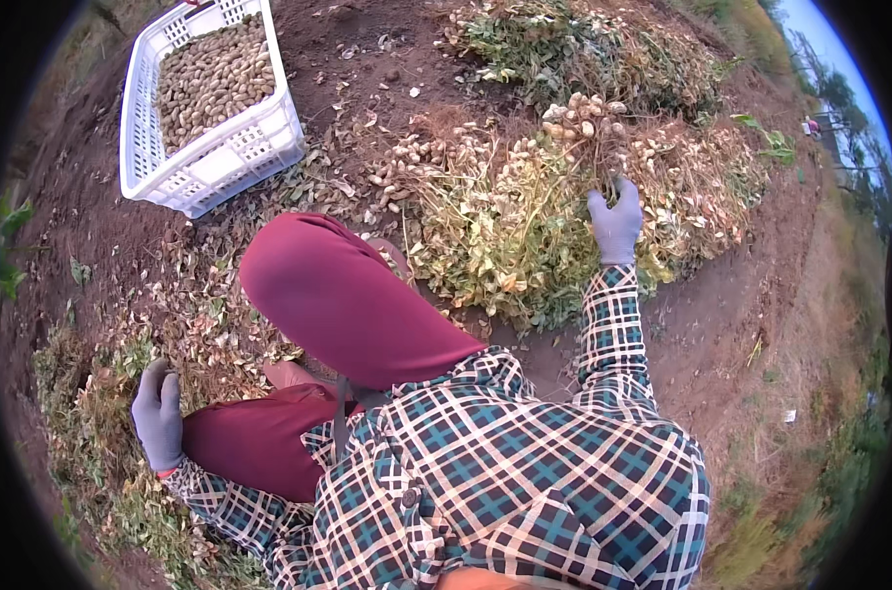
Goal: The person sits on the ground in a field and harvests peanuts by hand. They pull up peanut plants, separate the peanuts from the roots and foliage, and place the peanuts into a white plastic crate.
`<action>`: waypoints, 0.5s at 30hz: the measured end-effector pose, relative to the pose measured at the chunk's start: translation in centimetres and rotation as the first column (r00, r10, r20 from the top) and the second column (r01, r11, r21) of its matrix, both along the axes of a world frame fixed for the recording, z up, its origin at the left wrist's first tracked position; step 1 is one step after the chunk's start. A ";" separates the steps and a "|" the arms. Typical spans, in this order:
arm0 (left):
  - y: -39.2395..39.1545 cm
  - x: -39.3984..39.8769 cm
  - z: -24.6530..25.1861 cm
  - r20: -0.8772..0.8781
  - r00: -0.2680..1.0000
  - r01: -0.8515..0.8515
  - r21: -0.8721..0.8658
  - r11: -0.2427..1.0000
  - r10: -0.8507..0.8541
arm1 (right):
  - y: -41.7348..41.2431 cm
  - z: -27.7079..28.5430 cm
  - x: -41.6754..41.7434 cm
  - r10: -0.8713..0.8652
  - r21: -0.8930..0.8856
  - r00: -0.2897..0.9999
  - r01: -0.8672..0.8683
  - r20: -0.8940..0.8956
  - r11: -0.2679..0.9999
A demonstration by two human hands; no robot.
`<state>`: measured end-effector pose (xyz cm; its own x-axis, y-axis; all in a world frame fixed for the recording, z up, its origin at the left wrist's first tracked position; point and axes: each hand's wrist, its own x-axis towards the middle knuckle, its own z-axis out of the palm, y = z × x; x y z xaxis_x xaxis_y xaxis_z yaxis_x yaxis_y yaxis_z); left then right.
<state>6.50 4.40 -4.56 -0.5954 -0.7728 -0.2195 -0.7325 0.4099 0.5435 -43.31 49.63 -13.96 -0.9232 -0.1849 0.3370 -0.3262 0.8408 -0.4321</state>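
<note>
My right hand (617, 225), in a grey knit glove, reaches into a heap of pulled peanut plants (505, 228). Its thumb and fingers are at the roots of one plant, with a gap between their tips; whether they grip it is unclear. Just beyond the fingertips, a cluster of peanuts (582, 118) sticks up on its roots. My left hand (157, 420), gloved alike, is beside my lower knee with nothing visible in it. Its thumb stands apart from the loosely curved fingers, above dry peanut vines (99, 413).
A white plastic crate (210, 177) with slotted walls holds many loose peanuts (214, 81) at the upper left. Another heap of peanut plants (586, 51) lies farther off. Fallen leaves cover the brown soil (357, 66). My bent leg (350, 302) lies between crate and heap.
</note>
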 end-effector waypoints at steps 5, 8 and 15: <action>1.3 -3.3 2.5 -0.253 0.967 0.049 0.100 0.994 -0.022 | -6.7 7.0 0.1 0.366 -0.227 0.921 -0.389 -0.135 0.893; 2.4 -7.4 5.4 -0.275 0.920 0.262 -0.100 0.960 -0.280 | -13.6 8.5 -1.1 0.573 -0.257 0.774 -0.631 -0.269 0.732; 1.0 -9.8 6.8 -0.433 0.891 0.200 0.104 0.974 -0.136 | -37.6 13.0 5.7 0.887 -0.264 0.302 -0.940 -0.350 0.216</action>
<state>-3.34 5.40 2.25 -0.7742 -0.6326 -0.0187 -0.3491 0.4022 0.8464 -37.66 12.00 -0.96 -0.1580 -0.7205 0.6752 -0.8205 -0.2846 -0.4957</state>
